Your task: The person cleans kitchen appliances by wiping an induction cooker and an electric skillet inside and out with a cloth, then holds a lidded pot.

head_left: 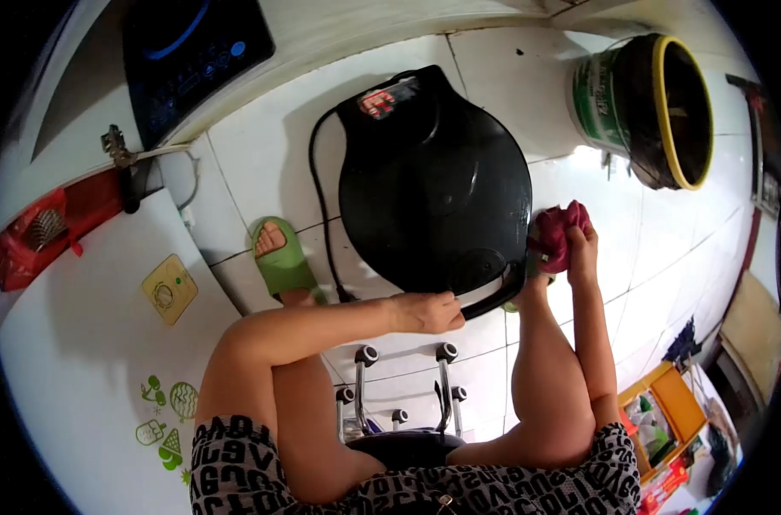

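A round black electric griddle [433, 184] with a shiny lid is in front of me, between my feet. My left hand [426, 313] is closed round one end of its curved front handle [493, 296]. In my right hand [584, 254] is a crumpled dark red cloth [565, 230], bunched up at the griddle's right edge. A power cord [318, 189] loops along the griddle's left side. Near its back end is a red and white label [388, 99].
A bucket [609, 107] with a yellow rim and black liner stands at the back right. On the left are a white cabinet [72, 343] and an induction cooker [193, 64]. Small wheels on metal legs [446, 382] lie below my knees. An orange box [678, 403] sits at lower right.
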Available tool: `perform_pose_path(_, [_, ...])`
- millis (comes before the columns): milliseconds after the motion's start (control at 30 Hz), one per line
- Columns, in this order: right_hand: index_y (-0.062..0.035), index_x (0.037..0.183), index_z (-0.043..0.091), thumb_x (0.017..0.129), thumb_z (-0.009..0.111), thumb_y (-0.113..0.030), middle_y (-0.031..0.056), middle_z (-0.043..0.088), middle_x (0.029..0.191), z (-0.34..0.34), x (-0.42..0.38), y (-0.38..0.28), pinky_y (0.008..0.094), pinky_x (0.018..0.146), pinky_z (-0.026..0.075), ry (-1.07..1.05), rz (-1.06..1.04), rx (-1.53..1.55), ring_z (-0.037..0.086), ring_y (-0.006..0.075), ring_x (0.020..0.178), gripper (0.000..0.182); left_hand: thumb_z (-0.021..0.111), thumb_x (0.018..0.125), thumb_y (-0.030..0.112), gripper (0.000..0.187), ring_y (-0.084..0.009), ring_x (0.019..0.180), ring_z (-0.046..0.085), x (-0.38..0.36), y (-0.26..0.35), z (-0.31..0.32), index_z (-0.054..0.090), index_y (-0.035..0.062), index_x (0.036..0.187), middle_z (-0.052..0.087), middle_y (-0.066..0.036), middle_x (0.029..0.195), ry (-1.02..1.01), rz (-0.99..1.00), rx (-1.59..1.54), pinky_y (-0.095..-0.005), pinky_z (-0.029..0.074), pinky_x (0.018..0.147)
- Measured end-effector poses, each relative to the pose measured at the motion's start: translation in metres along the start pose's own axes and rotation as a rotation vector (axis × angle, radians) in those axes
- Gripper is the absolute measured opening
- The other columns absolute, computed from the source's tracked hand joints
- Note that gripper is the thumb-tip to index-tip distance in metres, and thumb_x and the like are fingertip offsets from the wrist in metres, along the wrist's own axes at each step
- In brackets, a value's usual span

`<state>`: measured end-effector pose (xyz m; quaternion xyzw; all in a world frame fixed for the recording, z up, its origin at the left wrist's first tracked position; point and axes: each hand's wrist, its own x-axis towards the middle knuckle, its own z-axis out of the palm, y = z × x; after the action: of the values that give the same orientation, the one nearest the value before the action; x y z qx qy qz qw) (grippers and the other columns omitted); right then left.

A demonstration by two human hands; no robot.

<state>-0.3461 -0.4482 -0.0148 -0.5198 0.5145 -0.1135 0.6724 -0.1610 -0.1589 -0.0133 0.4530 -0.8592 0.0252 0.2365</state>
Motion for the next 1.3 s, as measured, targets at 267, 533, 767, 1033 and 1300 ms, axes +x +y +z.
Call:
perform_pose_path(267, [-0.001,0.123,0.056,0.09,0.063,-0.025,0.0044,0.061,0.108,0.01,-0.004,0.006,0.0277,0.088,0.048,0.033,0.07,-0.036,0.059,0.0139,0.098,0.042,0.059,0.074,0.013,0.008,-0.013,0.071,0.047,-0.028,-0.016,0.006,0.052,0.0132,0.077,0.045,0.002,0.069,0.001,-0.062,-0.182,-0.0275,0.038,0.068])
perform_pose_path(533, [0.0023,0.118,0.055,0.081,0.05,-0.007,0.0075,0.062,0.105,0.028,-0.009,-0.011,0.0286,0.083,0.05,0.06,0.093,-0.085,0.06,0.017,0.092,0.038,0.065,0.085,0.026,0.039,-0.0352,0.089,0.052,-0.123,-0.053,-0.043,0.046,-0.0016,0.104,0.051,-0.019,0.098,0.048,-1.465,-0.012,-0.0433,0.044,0.076])
perform_pose_path(767, [0.0012,0.114,0.055,0.082,0.05,-0.007,0.0062,0.062,0.1,0.041,-0.01,-0.02,0.0288,0.08,0.052,0.002,0.076,-0.051,0.062,0.016,0.088,0.033,0.066,0.083,0.03,0.046,-0.0368,0.095,0.054,-0.155,-0.037,-0.012,0.046,-0.0041,0.106,0.05,-0.021,0.106,-0.197,-1.732,-0.083,-0.0422,0.048,0.08])
perform_pose_path(1033, [-0.0006,0.115,0.054,0.087,0.045,-0.013,0.0136,0.062,0.107,0.105,-0.022,-0.071,0.0351,0.083,0.052,-0.342,0.269,0.266,0.062,0.0245,0.094,0.032,0.057,0.086,0.016,0.021,-0.0205,0.065,0.064,-0.172,-0.082,-0.059,0.047,0.0007,0.096,0.065,-0.011,0.071,0.116,-2.033,-0.934,-0.0328,0.051,0.064])
perform_pose_path(1300, [-0.0085,0.124,0.051,0.087,0.057,-0.03,0.0138,0.054,0.129,0.315,-0.06,-0.127,0.047,0.103,0.039,-0.759,0.629,0.538,0.051,0.0294,0.119,0.044,0.052,0.097,0.023,0.02,-0.0112,0.058,0.048,-0.091,-0.109,-0.185,0.049,0.005,0.106,0.048,-0.003,0.063,0.884,-1.62,-1.142,-0.0285,0.042,0.057])
